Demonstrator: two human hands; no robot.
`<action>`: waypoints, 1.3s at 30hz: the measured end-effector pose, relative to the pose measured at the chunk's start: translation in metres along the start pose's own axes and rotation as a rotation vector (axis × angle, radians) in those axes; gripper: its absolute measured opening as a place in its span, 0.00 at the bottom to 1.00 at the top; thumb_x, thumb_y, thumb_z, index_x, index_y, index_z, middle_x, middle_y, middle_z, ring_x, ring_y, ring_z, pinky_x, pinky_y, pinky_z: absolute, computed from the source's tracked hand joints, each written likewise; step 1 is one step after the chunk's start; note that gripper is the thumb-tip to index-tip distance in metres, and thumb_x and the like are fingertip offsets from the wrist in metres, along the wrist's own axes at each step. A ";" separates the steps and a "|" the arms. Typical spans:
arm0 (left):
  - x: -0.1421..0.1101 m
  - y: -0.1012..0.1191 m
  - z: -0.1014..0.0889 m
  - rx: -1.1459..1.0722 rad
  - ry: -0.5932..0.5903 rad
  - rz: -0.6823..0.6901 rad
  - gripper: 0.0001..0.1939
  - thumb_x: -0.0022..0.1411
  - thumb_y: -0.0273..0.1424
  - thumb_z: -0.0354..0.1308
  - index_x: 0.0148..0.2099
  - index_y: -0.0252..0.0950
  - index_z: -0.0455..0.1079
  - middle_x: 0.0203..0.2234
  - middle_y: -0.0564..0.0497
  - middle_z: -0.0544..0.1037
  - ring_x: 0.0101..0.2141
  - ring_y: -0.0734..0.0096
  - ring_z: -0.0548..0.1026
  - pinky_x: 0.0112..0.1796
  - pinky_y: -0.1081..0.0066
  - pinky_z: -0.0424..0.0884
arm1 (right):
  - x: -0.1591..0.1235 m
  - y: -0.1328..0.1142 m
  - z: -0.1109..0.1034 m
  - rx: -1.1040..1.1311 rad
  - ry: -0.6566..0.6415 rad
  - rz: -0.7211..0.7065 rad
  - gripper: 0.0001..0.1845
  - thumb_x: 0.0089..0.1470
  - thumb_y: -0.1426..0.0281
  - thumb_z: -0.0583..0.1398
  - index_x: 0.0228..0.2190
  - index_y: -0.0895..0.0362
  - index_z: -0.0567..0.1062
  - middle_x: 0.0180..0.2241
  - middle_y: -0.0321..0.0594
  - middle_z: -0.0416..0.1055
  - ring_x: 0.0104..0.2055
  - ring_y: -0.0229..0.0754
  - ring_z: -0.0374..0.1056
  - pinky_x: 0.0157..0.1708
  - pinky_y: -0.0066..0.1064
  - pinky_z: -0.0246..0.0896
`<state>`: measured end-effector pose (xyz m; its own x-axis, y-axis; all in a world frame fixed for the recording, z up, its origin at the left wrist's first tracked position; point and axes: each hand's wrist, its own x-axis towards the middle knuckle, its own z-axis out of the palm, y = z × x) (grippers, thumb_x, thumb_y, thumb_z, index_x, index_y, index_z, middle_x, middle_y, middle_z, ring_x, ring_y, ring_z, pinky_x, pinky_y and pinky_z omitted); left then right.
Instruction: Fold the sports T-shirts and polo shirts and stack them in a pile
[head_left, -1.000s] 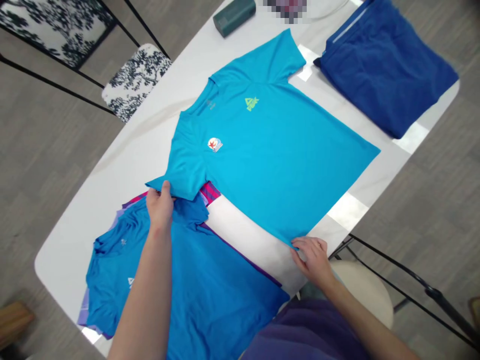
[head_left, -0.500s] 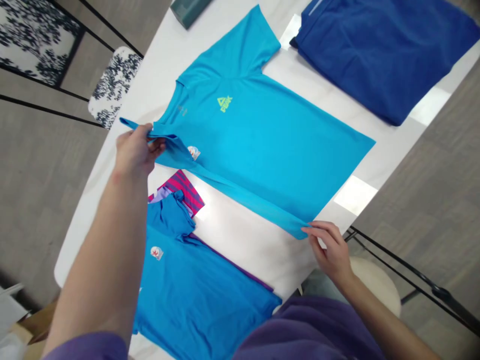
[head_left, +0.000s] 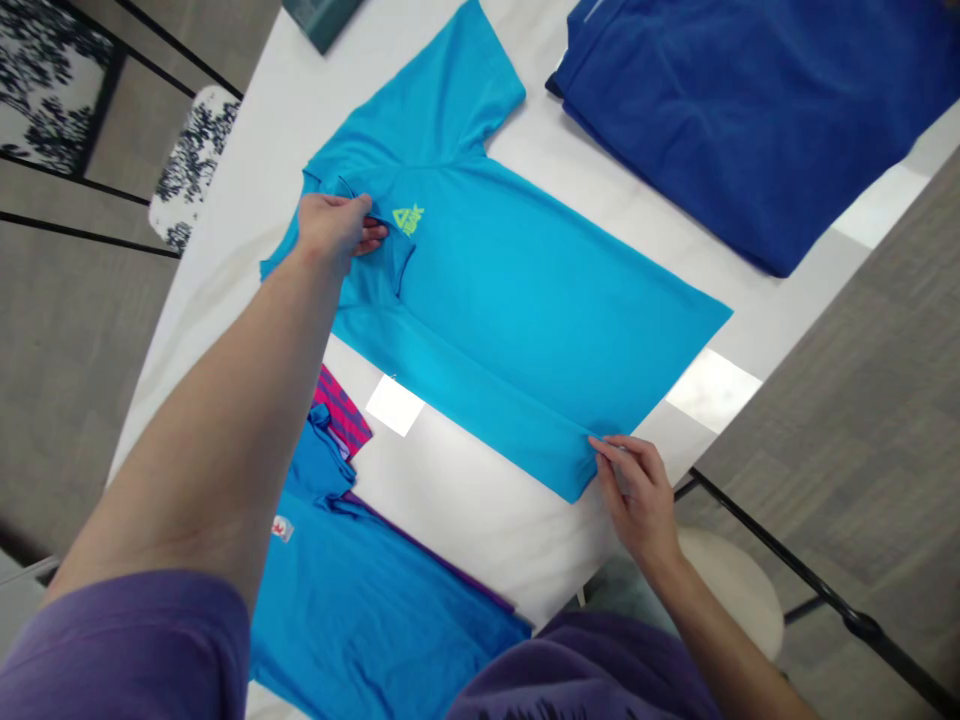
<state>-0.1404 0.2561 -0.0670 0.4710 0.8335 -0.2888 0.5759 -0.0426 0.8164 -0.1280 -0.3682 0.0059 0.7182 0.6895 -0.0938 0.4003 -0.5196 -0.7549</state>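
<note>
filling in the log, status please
Left hand gripping sleeve of bright-blue fabric T-shirt. Right hand pinching hem. One side folded inward. Nothing visibly obstructing.

Shirt (head_left: 525,280) cyan, logo (head_left: 409,218) lime; tabletop (head_left: 450,480) white; chair seat (head_left: 196,155) black-on-white foliage.

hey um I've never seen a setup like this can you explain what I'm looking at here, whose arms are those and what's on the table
There's no machine here: these are a person's own bare hands, filmed by a camera worn on their head, looking forward and down. On the white table lies a light-blue shirt, one side folded inward. The left hand holds it near the collar; the right hand pinches the fold at the hem end. A darker blue shirt lies nearer the person, and navy cloth lies beyond, on the right.
</note>
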 end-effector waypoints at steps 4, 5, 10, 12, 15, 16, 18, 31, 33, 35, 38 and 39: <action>-0.015 0.015 0.005 0.057 0.032 -0.100 0.19 0.80 0.33 0.58 0.53 0.17 0.62 0.54 0.25 0.79 0.61 0.45 0.81 0.63 0.27 0.68 | -0.006 0.009 0.001 -0.002 -0.034 0.006 0.24 0.72 0.72 0.62 0.64 0.40 0.78 0.55 0.45 0.74 0.57 0.52 0.75 0.61 0.54 0.74; -0.017 0.017 0.006 0.086 0.036 -0.066 0.20 0.80 0.35 0.58 0.52 0.17 0.62 0.54 0.25 0.79 0.60 0.47 0.81 0.64 0.30 0.69 | -0.007 0.010 0.001 -0.005 -0.036 0.004 0.24 0.72 0.72 0.62 0.64 0.40 0.78 0.55 0.45 0.74 0.57 0.52 0.75 0.61 0.54 0.74; -0.013 0.024 0.011 0.251 0.084 0.049 0.24 0.74 0.39 0.59 0.46 0.16 0.66 0.52 0.28 0.82 0.54 0.54 0.84 0.65 0.43 0.71 | -0.007 0.015 0.002 -0.008 -0.016 -0.033 0.24 0.71 0.71 0.63 0.63 0.39 0.79 0.53 0.45 0.76 0.55 0.55 0.76 0.56 0.55 0.77; -0.014 0.030 0.016 0.264 0.094 0.047 0.25 0.73 0.41 0.60 0.47 0.17 0.67 0.52 0.30 0.84 0.51 0.59 0.85 0.63 0.50 0.73 | -0.008 0.016 0.002 -0.023 -0.017 -0.044 0.24 0.71 0.70 0.63 0.64 0.39 0.79 0.54 0.46 0.77 0.55 0.56 0.77 0.56 0.56 0.77; -0.034 0.039 0.021 0.259 0.038 0.086 0.27 0.76 0.44 0.57 0.53 0.18 0.68 0.53 0.33 0.84 0.51 0.61 0.85 0.60 0.55 0.74 | -0.010 0.018 0.003 -0.042 -0.021 -0.059 0.24 0.71 0.69 0.63 0.64 0.39 0.79 0.54 0.46 0.77 0.54 0.56 0.76 0.55 0.57 0.77; -0.046 0.040 0.022 0.264 0.035 0.132 0.28 0.77 0.45 0.55 0.55 0.18 0.69 0.54 0.34 0.83 0.53 0.61 0.84 0.61 0.55 0.73 | -0.011 0.019 0.003 -0.043 -0.017 -0.062 0.24 0.71 0.69 0.64 0.64 0.39 0.79 0.54 0.46 0.77 0.54 0.56 0.76 0.54 0.56 0.77; -0.075 0.040 0.023 0.304 0.113 0.263 0.25 0.79 0.44 0.54 0.59 0.23 0.72 0.58 0.37 0.82 0.59 0.60 0.80 0.66 0.54 0.69 | -0.012 0.021 0.005 -0.042 -0.010 -0.065 0.24 0.70 0.70 0.64 0.63 0.40 0.79 0.53 0.46 0.77 0.53 0.56 0.77 0.53 0.56 0.77; -0.154 0.007 0.015 0.521 0.162 0.437 0.37 0.81 0.54 0.39 0.82 0.45 0.54 0.82 0.50 0.52 0.82 0.60 0.40 0.79 0.50 0.36 | 0.035 -0.029 -0.005 -0.192 0.035 -0.218 0.23 0.69 0.59 0.66 0.63 0.44 0.75 0.55 0.48 0.78 0.57 0.62 0.75 0.59 0.61 0.67; -0.161 -0.002 -0.012 0.530 0.251 0.442 0.34 0.81 0.51 0.40 0.81 0.44 0.56 0.80 0.47 0.55 0.81 0.60 0.45 0.79 0.49 0.41 | 0.079 -0.057 0.004 -0.172 -0.072 -0.348 0.22 0.71 0.61 0.63 0.63 0.45 0.74 0.56 0.47 0.79 0.59 0.59 0.76 0.59 0.56 0.68; -0.159 -0.021 -0.049 0.513 0.366 0.342 0.31 0.80 0.48 0.46 0.76 0.42 0.63 0.76 0.40 0.62 0.77 0.53 0.55 0.76 0.46 0.49 | 0.136 -0.092 0.024 -0.165 -0.200 -0.478 0.21 0.74 0.63 0.60 0.64 0.47 0.74 0.59 0.46 0.79 0.62 0.56 0.75 0.60 0.52 0.68; -0.140 -0.058 -0.112 0.459 0.502 0.131 0.28 0.72 0.44 0.60 0.68 0.38 0.68 0.67 0.35 0.67 0.68 0.45 0.65 0.71 0.43 0.58 | 0.227 -0.147 0.075 -0.185 -0.306 -0.592 0.24 0.77 0.62 0.53 0.68 0.52 0.72 0.67 0.49 0.74 0.68 0.54 0.70 0.66 0.50 0.66; -0.133 -0.070 -0.130 0.446 0.499 0.088 0.28 0.69 0.43 0.62 0.66 0.38 0.69 0.65 0.36 0.68 0.65 0.46 0.66 0.69 0.44 0.60 | 0.254 -0.161 0.095 -0.203 -0.327 -0.618 0.26 0.77 0.62 0.52 0.69 0.54 0.71 0.69 0.50 0.72 0.70 0.54 0.69 0.68 0.50 0.65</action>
<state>-0.3302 0.2205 -0.0204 0.2251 0.9666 0.1226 0.8206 -0.2559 0.5109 -0.0641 -0.0615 0.0421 0.1325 0.9864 0.0976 0.7981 -0.0478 -0.6006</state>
